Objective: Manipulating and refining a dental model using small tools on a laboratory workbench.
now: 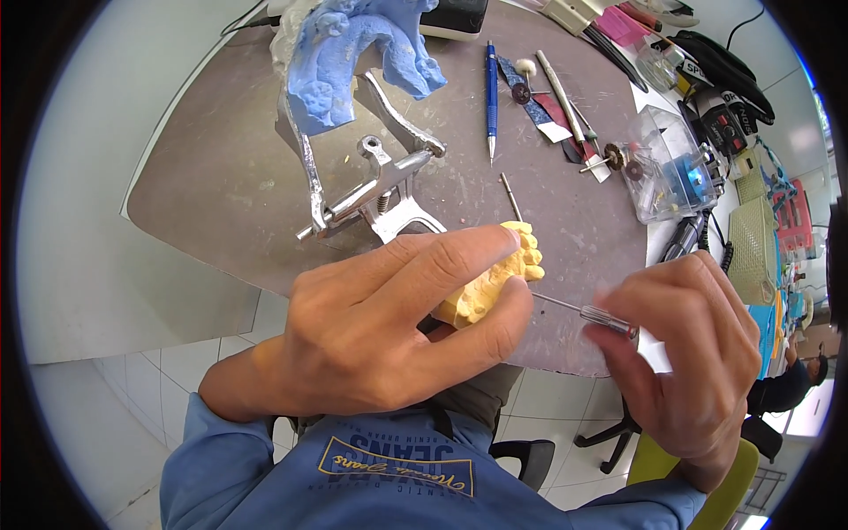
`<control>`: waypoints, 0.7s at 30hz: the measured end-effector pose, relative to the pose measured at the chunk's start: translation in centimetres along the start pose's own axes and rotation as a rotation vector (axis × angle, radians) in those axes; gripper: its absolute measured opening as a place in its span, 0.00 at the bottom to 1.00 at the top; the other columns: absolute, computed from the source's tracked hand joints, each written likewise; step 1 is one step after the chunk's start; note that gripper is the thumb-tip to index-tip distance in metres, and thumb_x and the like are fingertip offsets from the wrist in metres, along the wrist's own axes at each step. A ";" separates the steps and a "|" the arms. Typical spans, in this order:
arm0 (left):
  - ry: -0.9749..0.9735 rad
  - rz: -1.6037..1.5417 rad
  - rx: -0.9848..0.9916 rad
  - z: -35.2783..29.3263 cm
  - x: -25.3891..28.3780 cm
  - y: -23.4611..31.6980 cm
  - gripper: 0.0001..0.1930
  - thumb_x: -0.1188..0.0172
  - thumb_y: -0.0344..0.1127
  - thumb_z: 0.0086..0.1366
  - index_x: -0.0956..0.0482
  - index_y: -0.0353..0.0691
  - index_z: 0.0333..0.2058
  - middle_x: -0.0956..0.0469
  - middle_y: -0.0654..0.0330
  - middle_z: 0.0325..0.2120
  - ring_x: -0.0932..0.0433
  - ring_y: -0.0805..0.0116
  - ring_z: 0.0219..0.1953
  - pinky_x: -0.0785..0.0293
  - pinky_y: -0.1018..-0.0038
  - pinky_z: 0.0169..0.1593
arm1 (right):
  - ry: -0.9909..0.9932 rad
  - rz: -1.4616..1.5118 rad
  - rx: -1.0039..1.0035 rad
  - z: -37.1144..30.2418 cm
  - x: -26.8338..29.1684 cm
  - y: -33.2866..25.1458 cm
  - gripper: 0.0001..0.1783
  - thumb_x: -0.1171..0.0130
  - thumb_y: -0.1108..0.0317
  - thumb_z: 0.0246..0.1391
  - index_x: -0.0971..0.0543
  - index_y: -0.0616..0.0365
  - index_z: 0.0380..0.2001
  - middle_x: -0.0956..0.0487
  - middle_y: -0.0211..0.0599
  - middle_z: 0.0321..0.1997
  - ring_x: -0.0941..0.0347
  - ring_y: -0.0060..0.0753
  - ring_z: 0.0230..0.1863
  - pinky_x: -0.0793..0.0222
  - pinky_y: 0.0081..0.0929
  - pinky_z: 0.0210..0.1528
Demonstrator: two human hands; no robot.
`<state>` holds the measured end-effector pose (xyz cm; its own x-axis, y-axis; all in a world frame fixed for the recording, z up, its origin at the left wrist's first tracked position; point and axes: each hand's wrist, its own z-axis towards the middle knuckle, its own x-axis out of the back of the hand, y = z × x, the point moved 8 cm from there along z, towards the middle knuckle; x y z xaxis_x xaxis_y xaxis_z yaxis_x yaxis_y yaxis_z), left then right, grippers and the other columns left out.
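My left hand grips a yellow dental cast with its thumb and index finger; a row of teeth shows past the fingertips. The rest of the cast is hidden under the palm. In my right hand a slim screwdriver with a ridged metal handle is pinched. Its thin shaft points left toward the cast's teeth, and its tip seems to end at the cast's side beside my left thumb; contact cannot be made out. My right fingertips are a little blurred. Just beyond the cast lies a small thin rod.
A metal articulator bearing a blue plaster cast stands at the back left. Farther back lie a blue mechanical pencil, abrasive strips and rotary tools. A clear plastic box of small parts sits right. Another person is at far right.
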<state>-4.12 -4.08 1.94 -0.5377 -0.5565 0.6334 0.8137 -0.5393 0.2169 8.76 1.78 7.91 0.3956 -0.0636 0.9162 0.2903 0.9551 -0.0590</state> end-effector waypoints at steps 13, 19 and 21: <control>-0.002 0.012 -0.016 0.3 0.1 0.2 0.18 0.24 0.33 0.49 0.15 0.41 0.40 0.18 0.50 0.44 0.14 0.60 0.36 0.15 0.72 0.35 | 0.110 0.019 -0.045 -0.2 -0.4 0.7 0.20 0.26 0.54 0.47 0.20 0.61 0.28 0.29 0.32 0.20 0.32 0.30 0.21 0.38 0.28 0.22; -0.020 0.050 -0.011 0.1 0.0 -0.1 0.17 0.24 0.32 0.49 0.14 0.41 0.39 0.18 0.50 0.44 0.14 0.60 0.36 0.15 0.73 0.34 | -0.064 0.018 -0.100 0.1 -1.3 0.5 0.18 0.21 0.63 0.42 0.20 0.60 0.28 0.25 0.34 0.22 0.30 0.30 0.22 0.37 0.28 0.23; 0.042 0.032 -0.052 0.1 -0.2 0.1 0.17 0.24 0.33 0.49 0.14 0.41 0.39 0.18 0.51 0.43 0.14 0.61 0.36 0.15 0.73 0.34 | 0.096 0.077 -0.198 -0.3 -0.5 1.1 0.18 0.22 0.60 0.42 0.20 0.60 0.26 0.24 0.33 0.22 0.30 0.29 0.22 0.38 0.26 0.23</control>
<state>-3.96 -3.95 1.94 -0.5214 -0.5994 0.6073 0.8186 -0.5522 0.1578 9.10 2.82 7.24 0.5013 -0.0289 0.8648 0.4178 0.8833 -0.2127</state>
